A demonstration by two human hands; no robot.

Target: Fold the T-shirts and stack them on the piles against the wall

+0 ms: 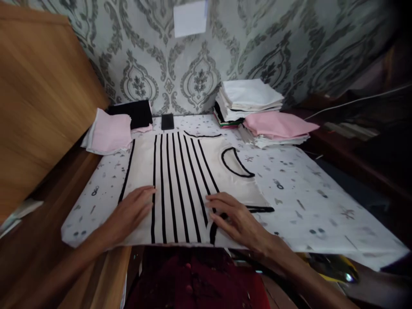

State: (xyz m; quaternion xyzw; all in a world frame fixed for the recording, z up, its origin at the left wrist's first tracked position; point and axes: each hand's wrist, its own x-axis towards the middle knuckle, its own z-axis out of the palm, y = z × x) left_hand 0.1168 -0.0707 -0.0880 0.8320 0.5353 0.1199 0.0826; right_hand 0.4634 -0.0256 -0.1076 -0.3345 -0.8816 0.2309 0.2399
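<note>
A white T-shirt (pixel 193 184) with black stripes lies spread on its side across the cloth-covered table, its hem to the left. Black trim runs round its neckline (pixel 238 165) on the right and along its sleeve edges. My left hand (pixel 137 210) rests on the shirt between the hem and the stripes, fingers stretched out. Over the near side of the shirt, by the near sleeve, is my right hand (pixel 236 219), its fingers apart and slightly bent. It partly hides that sleeve. Neither hand holds anything that I can see.
Folded pink cloth (pixel 111 131) and black cloth (pixel 133 113) sit at the back left, beside a small dark flat object (pixel 167 122). At the back right stand a stack of white folded cloth (pixel 249 96) and a pink-topped pile (pixel 278 125). A wooden panel (pixel 41 90) rises on the left.
</note>
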